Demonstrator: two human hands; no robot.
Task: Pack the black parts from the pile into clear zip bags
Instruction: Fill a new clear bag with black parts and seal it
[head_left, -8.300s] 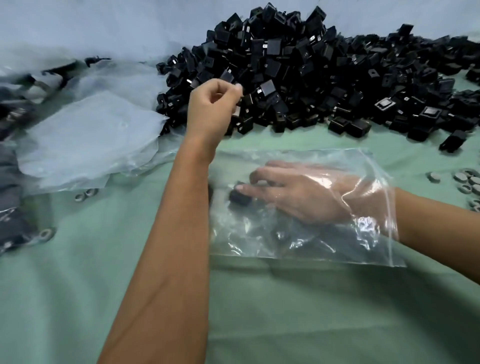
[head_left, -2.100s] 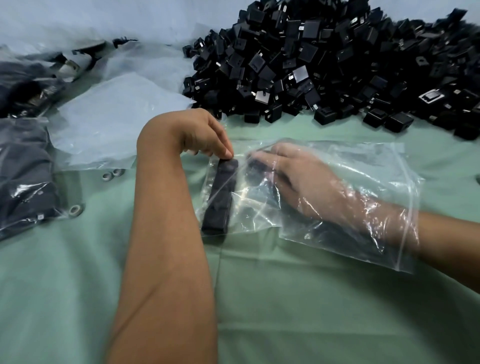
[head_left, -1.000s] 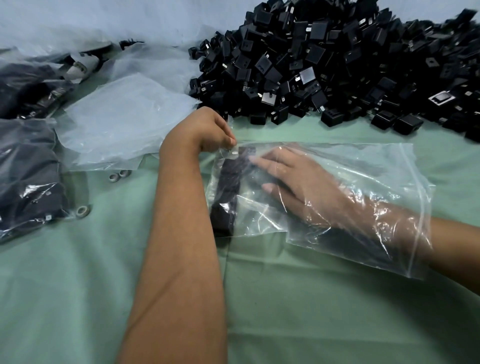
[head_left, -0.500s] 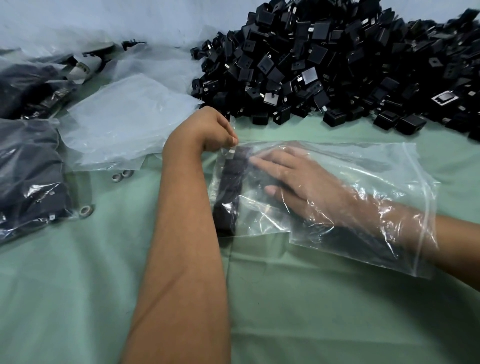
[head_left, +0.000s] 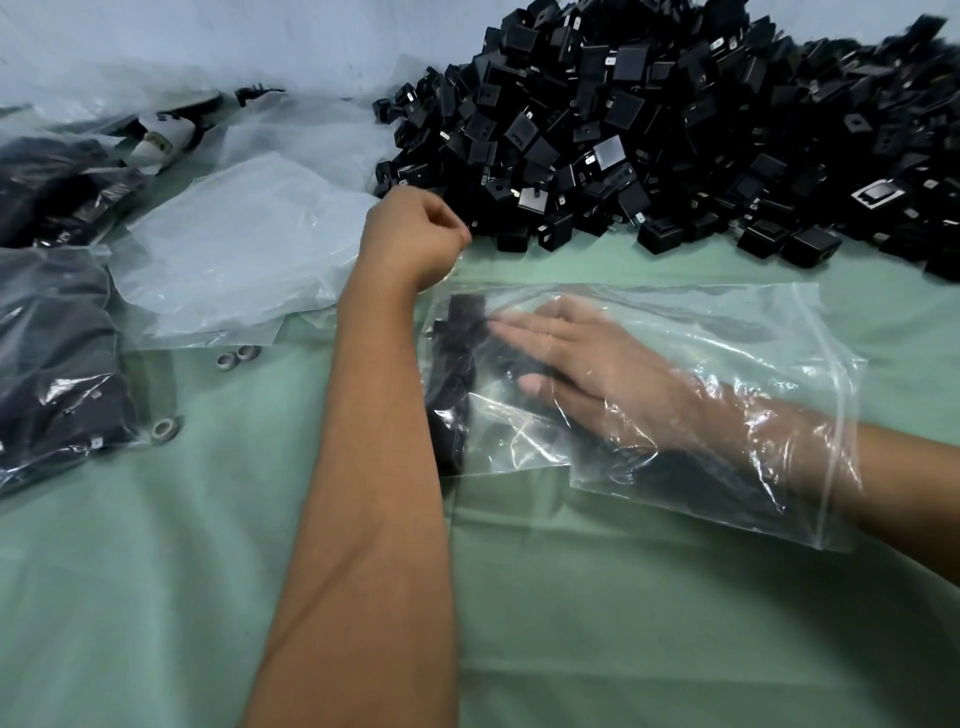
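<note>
1. Clear zip bag (head_left: 701, 338) flat on green tabletop (head_left: 623, 623), mouth toward the right, closed end toward the left.
2. Right hand (head_left: 587, 364) inside the bag past the wrist, palm down, fingers straight and together, holding nothing; fingertips touching a row of black parts (head_left: 457, 374) stacked along the bag's left end.
3. Row runs near to far inside the bag; near end partly hidden behind the left forearm.
4. Left hand (head_left: 415, 234) outside the bag, at its far-left corner, fingers curled into a fist, thumb against forefinger. Grip closed; possibly pinching the bag's edge, contact hidden under the hand, so cannot tell.
5. Left hand just beside the near edge of the pile of black parts (head_left: 675, 130); no part visible in it.
6. Pile covers the far right of the tabletop, small black boxy pieces, some with metal tabs showing.
7. Stack of empty clear bags (head_left: 234, 244) left of the left hand, on the tabletop.
8. Filled bags of black parts (head_left: 52, 364) at far left, more behind them.
9. 2 small metal rings (head_left: 236, 356) near the empty bags' near edge, touching each other; 1 more ring (head_left: 165, 430) just beside the filled bags.
10. White-and-black object (head_left: 161, 137) under plastic at far left rear, too blurred to identify.
</note>
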